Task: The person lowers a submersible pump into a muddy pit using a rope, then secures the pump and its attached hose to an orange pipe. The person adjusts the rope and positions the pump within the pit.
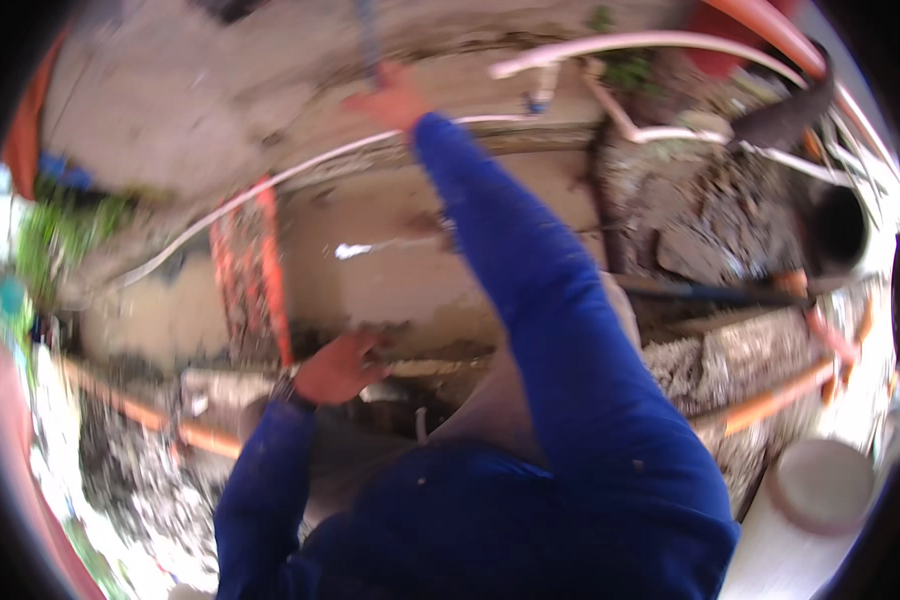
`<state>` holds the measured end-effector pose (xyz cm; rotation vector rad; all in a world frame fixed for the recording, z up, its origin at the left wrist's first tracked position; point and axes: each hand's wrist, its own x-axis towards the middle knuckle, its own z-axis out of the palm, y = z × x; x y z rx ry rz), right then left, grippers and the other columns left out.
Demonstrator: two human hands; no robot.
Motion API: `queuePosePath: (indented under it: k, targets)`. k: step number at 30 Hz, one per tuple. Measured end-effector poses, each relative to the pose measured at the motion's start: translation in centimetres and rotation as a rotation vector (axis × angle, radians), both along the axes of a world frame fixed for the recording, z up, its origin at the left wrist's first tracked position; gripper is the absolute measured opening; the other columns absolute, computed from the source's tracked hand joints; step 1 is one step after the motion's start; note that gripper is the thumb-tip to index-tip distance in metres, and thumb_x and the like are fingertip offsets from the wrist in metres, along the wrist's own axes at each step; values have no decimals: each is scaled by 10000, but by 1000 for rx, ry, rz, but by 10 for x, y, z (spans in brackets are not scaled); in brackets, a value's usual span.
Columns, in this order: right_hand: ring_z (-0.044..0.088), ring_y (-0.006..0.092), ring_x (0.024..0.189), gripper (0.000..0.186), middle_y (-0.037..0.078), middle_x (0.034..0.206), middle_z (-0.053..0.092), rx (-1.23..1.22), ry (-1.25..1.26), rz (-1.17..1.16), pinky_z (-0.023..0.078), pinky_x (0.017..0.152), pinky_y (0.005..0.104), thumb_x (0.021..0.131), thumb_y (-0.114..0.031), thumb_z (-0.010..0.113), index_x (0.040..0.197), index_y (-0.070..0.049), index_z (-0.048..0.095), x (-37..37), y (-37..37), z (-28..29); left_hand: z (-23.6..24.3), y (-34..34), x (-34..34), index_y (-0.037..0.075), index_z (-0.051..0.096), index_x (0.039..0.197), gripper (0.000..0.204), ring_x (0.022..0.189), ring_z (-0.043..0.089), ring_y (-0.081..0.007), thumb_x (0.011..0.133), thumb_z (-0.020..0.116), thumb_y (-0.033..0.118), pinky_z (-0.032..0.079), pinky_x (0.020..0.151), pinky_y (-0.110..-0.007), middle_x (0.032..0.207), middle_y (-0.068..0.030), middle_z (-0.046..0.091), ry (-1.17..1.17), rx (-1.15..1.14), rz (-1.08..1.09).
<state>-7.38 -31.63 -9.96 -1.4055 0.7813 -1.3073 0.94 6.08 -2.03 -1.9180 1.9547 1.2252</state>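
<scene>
Fingers of the right hand meet a grey rod.

Royal-blue long-sleeved shirt; grey-blue straight rod; flat orange strip smeared brown; murky tan water; pale pink curved pipe.

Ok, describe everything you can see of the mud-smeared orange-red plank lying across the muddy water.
The mud-smeared orange-red plank is long and narrow, brightest along its right edge, with brown mud over its middle. It could be painted wood or metal; blur hides which. It spans the brown muddy water, its near end angled slightly right. A thin pale plastic-looking pipe crosses its far end; contact is unclear. The left hand is beside its near end, contact unclear.
</scene>
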Motion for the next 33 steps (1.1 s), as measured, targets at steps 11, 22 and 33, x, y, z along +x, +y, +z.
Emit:
queuePosePath:
  k: [11, 22, 33]
  targets:
    - [502, 228, 941, 542, 118, 972, 515, 100, 173, 139, 450, 792, 374, 690, -313, 855, 1013, -11, 541, -99, 24, -70, -99, 16, -49, 42, 589, 1235, 416, 957, 663, -273, 901, 651, 282, 515, 856, -412, 1124, -159, 610, 284, -23, -62]
    - [449, 113, 792, 332, -25, 852, 464, 165, -12, 233, 398, 710, 293, 819, -206, 781, 978, -122, 501, -97, 37, -55, -111, 20, -42, 55, 597, 1227, 448, 1051, 620, -357, 872, 663, 321, 484, 917, -446, 1139, -185, 618, 286, -117, -84]
    - [510, 139, 992, 480, 43, 1095, 469, 289, -73, 270, 459, 887, 287, 879, -141, 719, 1274, -41, 465, -107, 44, -43, -110, 19, -43, 73, 604, 1221, 452, 1112, 590, -386, 862, 666, 340, 463, 961, -470, 1182, -196, 613, 268, -67, -55]
